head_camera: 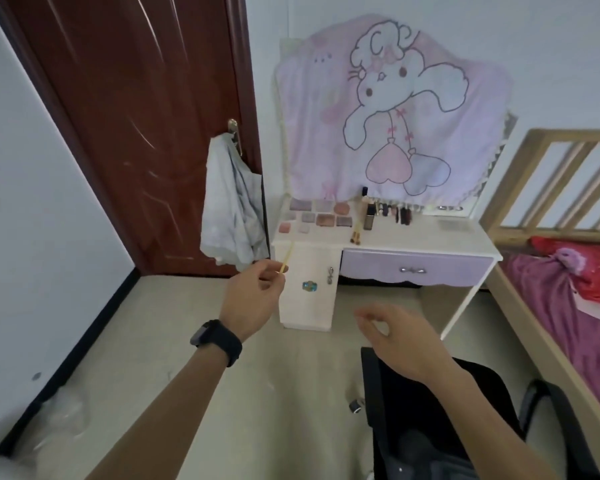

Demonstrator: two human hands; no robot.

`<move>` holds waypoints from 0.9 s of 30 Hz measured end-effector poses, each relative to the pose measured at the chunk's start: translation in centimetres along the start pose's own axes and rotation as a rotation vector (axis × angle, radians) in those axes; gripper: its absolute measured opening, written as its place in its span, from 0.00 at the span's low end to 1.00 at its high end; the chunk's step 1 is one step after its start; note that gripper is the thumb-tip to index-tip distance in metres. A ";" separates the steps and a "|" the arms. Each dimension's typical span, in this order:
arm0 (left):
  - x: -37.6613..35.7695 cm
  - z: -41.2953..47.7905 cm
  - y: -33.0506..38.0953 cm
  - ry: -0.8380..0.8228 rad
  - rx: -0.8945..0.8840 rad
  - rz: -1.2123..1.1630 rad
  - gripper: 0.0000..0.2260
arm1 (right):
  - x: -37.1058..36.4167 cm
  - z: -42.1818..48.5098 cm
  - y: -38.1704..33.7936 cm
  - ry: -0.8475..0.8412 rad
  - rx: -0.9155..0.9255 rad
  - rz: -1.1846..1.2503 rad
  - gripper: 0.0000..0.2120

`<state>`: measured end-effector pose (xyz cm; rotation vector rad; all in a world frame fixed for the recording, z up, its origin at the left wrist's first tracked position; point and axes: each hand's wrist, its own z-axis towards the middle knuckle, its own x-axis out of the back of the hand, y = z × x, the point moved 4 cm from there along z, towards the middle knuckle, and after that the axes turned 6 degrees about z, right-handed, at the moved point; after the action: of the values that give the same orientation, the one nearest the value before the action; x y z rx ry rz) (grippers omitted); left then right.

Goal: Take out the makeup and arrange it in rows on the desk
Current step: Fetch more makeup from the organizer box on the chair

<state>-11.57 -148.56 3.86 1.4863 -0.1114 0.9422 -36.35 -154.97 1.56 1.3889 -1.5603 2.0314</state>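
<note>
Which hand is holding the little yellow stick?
The left hand, the one with the black watch, pinches the yellow stick; the right hand holds nothing.

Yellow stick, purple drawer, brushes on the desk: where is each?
Stick (287, 257): head view, middle of its shaft.
Drawer (378, 267): head view, purple front, left of handle.
Brushes (356, 232): head view, their handles.

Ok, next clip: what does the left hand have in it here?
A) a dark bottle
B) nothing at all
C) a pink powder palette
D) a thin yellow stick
D: the left hand pinches a thin yellow stick between thumb and fingertips, while the palettes and the dark bottle sit on the desk.
</note>
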 end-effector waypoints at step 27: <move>-27.9 44.3 0.4 -0.530 -0.115 -0.004 0.05 | 6.8 36.3 20.0 0.237 -0.436 0.111 0.13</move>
<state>-9.04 -199.91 -5.98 1.5950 -0.5377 0.5095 -33.72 -196.11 -6.25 0.8865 -1.8555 1.6927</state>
